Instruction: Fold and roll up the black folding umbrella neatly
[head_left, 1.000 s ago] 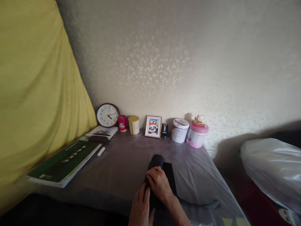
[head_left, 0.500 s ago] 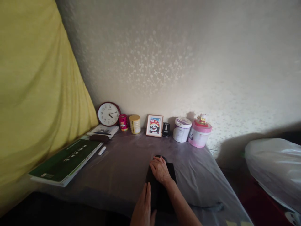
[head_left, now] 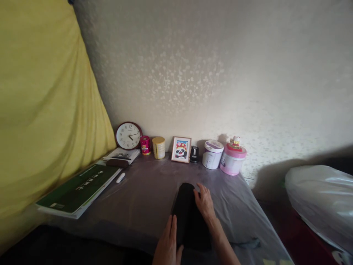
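Note:
A long, black, folded cloth [head_left: 185, 206] lies on the table in front of me, rounded at its far end. My left hand [head_left: 168, 241] holds the near left side of it, fingers straight and close together, thumb over the near part. At the right edge is my right hand [head_left: 204, 202], its bent fingers gripping the cloth near the far end. Part of the right side is hidden beneath that hand and forearm.
A grey cover [head_left: 149, 198] drapes the table. Left are a green book [head_left: 79, 187], a white stick-shaped object [head_left: 120, 178] and a brown case [head_left: 117, 163]. Along the wall stand a clock [head_left: 128, 135], a yellow can [head_left: 159, 148], a picture frame [head_left: 181, 149] and a pink-lidded tub [head_left: 233, 160].
My right hand has moved right, from the far end of the black cloth to its right edge, uncovering the rounded end. The left hand stays in place. The view has shifted slightly.

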Tool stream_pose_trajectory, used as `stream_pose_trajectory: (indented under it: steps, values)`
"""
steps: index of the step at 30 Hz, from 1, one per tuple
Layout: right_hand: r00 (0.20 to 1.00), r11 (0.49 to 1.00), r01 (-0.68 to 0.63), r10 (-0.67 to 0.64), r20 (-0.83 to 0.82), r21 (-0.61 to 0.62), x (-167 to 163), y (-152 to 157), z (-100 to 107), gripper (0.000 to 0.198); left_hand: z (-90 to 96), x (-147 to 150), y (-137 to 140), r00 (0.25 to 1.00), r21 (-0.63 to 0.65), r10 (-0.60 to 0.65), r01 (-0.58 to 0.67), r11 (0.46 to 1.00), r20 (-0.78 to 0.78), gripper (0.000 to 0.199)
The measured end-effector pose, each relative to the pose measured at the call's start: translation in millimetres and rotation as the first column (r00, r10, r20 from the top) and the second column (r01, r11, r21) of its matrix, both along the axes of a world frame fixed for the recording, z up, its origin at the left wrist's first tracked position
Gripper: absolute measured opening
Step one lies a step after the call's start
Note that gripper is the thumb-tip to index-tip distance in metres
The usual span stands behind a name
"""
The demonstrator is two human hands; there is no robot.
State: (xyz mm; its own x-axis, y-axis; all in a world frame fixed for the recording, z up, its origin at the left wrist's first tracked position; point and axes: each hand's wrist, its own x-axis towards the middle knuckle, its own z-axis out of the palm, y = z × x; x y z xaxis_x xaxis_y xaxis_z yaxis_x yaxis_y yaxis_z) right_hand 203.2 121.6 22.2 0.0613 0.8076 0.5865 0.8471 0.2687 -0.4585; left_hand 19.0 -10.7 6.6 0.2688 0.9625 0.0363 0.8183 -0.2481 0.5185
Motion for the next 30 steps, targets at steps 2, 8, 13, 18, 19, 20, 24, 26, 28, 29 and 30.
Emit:
stream_pose_trajectory:
  steps: [2, 8, 13, 18, 19, 20, 24, 26, 28, 29, 30]
  values:
    - [0.995, 0.997, 0.072, -0.072, -0.073, -0.014, 18.2, -11.6, -6.0, 0.039, -1.4, 0.0, -0.8, 1.000, 0.020, -0.009, 0.009, 1.000, 0.016, 0.074]
    - [0.913, 0.924, 0.036, -0.185, -0.363, -0.381, 42.1, -46.4, -9.6, 0.045, -10.2, -0.3, -3.2, 0.998, 0.132, -0.002, -0.007, 0.991, 0.068, 0.074]
    - [0.902, 0.905, -0.036, -0.153, -0.404, -0.424, 30.3, -64.3, -4.2, 0.038, -15.8, -1.4, -2.7, 0.995, 0.137, -0.023, 0.009, 0.991, 0.100, 0.084]
    - [0.929, 0.919, -0.017, -0.132, -0.346, -0.395, 17.6, -74.3, -1.8, 0.040, -11.9, -0.5, -2.7, 0.998, 0.113, 0.001, -0.009, 0.994, 0.068, 0.088]
    - [0.930, 0.918, -0.013, -0.134, -0.343, -0.396, 15.7, -75.1, -0.4, 0.040, -11.2, -0.4, -2.8, 0.998, 0.107, 0.003, -0.010, 0.994, 0.065, 0.088]
    - [0.929, 0.917, -0.018, -0.133, -0.346, -0.398, 13.8, -75.4, 1.3, 0.040, -10.7, -0.4, -2.8, 0.998, 0.099, 0.003, -0.009, 0.995, 0.064, 0.089]
    - [0.906, 0.920, -0.083, -0.090, -0.413, -0.382, 3.7, -72.0, 10.4, 0.043, -10.1, -0.7, -3.1, 0.999, 0.088, -0.006, 0.002, 0.996, 0.047, 0.088]
    - [0.889, 0.926, -0.124, -0.056, -0.455, -0.356, -3.9, -68.8, 15.6, 0.045, -9.7, -0.9, -3.0, 0.999, 0.095, 0.000, -0.004, 0.995, 0.040, 0.086]
    - [0.873, 0.930, -0.159, -0.025, -0.487, -0.333, -13.0, -65.7, 20.9, 0.046, -8.7, -1.5, -2.6, 0.999, 0.084, -0.007, 0.004, 0.996, 0.039, 0.085]
    - [0.868, 0.929, -0.175, -0.011, -0.497, -0.327, -17.7, -64.2, 23.5, 0.045, -8.1, -1.9, -2.2, 0.999, 0.073, -0.014, 0.011, 0.997, 0.039, 0.085]
    - [0.865, 0.926, -0.190, 0.001, -0.503, -0.325, -22.5, -62.8, 26.0, 0.045, -7.6, -2.4, -1.8, 0.999, 0.061, -0.018, 0.016, 0.998, 0.040, 0.085]
